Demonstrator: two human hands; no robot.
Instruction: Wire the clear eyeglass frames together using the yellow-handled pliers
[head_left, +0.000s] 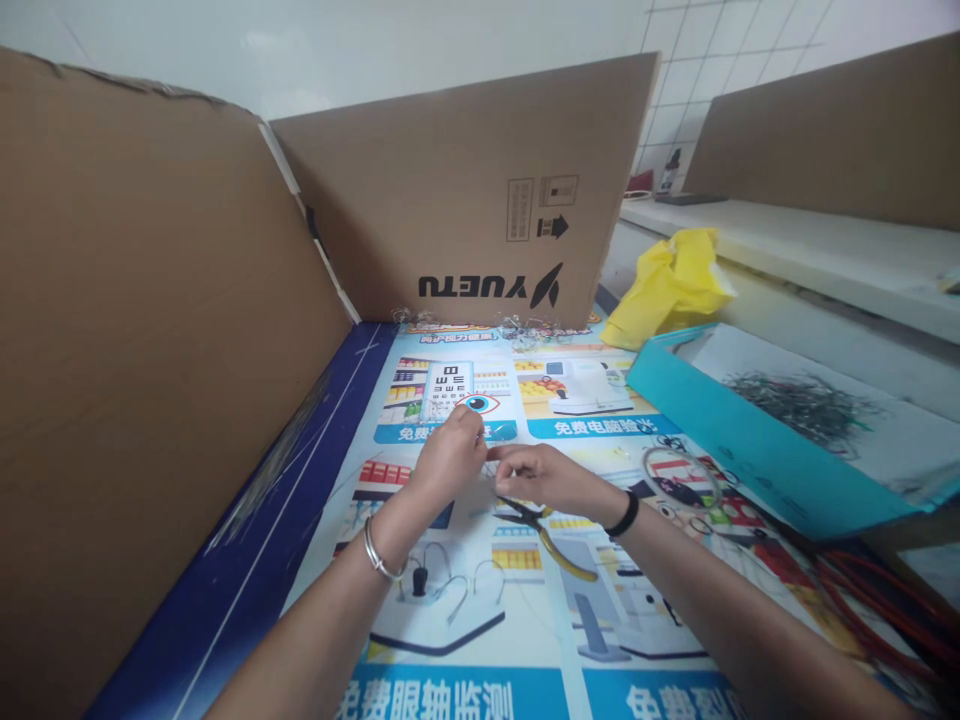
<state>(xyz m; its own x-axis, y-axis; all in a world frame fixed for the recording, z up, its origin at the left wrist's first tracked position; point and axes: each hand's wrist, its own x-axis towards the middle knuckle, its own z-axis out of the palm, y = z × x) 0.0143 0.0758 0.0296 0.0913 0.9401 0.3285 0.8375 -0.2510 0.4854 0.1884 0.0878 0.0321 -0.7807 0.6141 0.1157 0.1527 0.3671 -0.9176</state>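
Observation:
My left hand [452, 455] is closed, its fingertips pinched together above the printed sheet. Close beside it on the right, my right hand [536, 472] is closed too, with thumb and forefinger curled together. A thin wire [491, 466] shows faintly between the fingertips; its ends are hard to see. Just below my right hand, pliers [541, 530] with yellow handles lie on the sheet, jaws pointing left. Thin bent wire pieces [457, 585] and a small black part [421, 582] lie below my left hand.
A teal box [750, 470] at the right holds a heap of thin dark wires [806, 408]. Behind it sits a yellow bag [667, 285]. Cardboard panels [465, 190] stand at the back and left. A wire coil [682, 478] and red cables [877, 610] lie right.

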